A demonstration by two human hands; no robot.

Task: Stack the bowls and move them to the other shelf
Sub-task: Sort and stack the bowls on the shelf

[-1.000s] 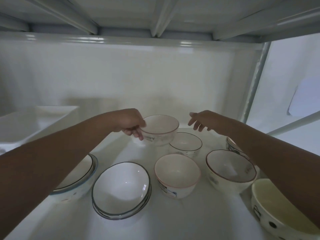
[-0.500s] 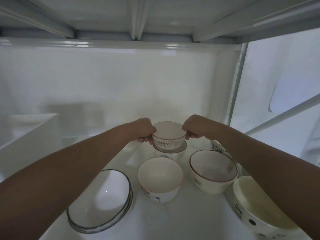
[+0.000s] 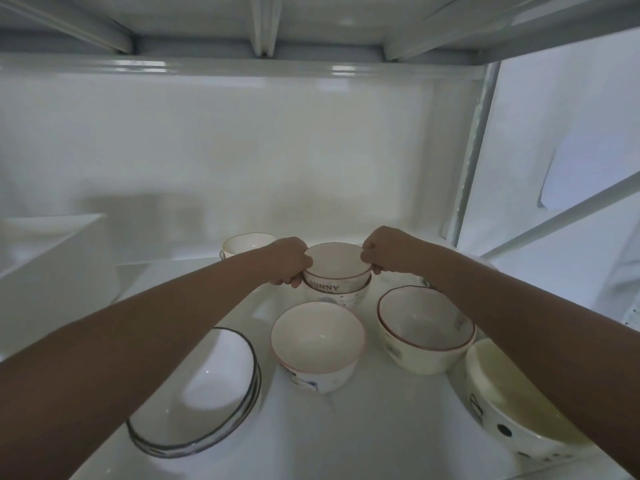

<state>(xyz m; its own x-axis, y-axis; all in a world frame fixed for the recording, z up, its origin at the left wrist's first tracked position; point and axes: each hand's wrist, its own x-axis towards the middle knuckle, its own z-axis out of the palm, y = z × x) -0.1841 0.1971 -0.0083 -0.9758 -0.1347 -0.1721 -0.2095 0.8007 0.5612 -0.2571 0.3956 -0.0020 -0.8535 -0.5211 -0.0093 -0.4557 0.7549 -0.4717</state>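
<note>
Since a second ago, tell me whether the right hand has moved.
Yes. The right hand closed in leftward onto the lettered bowl, judged against the shelf post.

place: home kitchen storage | evidence: white metal shelf [image 3: 346, 427] holding ceramic bowls [image 3: 318, 344] and stacked plates [image 3: 207, 403]

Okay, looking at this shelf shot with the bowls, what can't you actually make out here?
Head view:
- Lower bowl of the held pair: mostly hidden under the lettered bowl.
- Lettering: first letter hidden by the left hand.
- Bowl behind the right forearm: almost wholly hidden.
- Spotted bowl: partly covered by that forearm.
</note>
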